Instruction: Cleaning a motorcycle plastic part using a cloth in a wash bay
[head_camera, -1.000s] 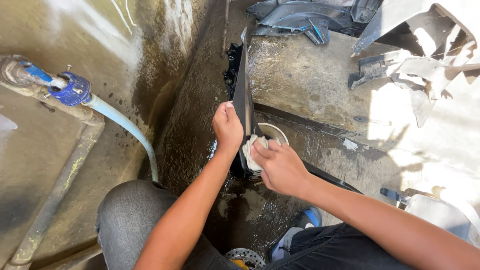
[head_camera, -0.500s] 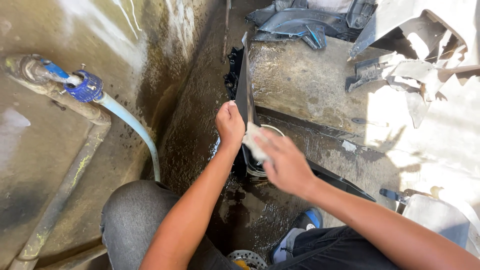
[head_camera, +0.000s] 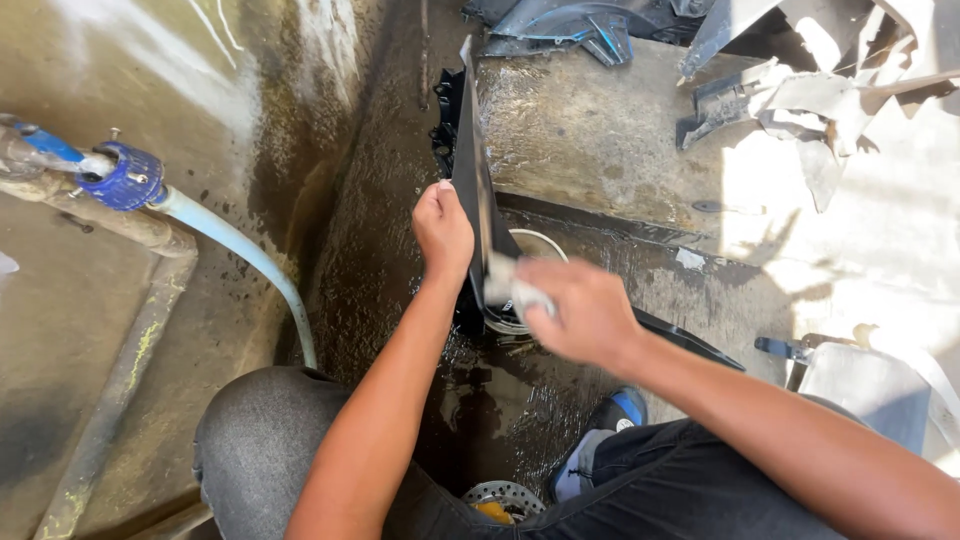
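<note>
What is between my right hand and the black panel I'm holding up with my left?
Only the pale cloth, gripped in the right hand and pressed on the black panel. The left hand grips the panel's edge directly.

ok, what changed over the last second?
The right hand slid its pale cloth up along the black panel, from low by the round white rim toward the panel's face. The left hand kept its grip on the panel edge. The blue hose stayed put.

Black panel, pale grey cloth, light blue hose, blue tap fitting.
</note>
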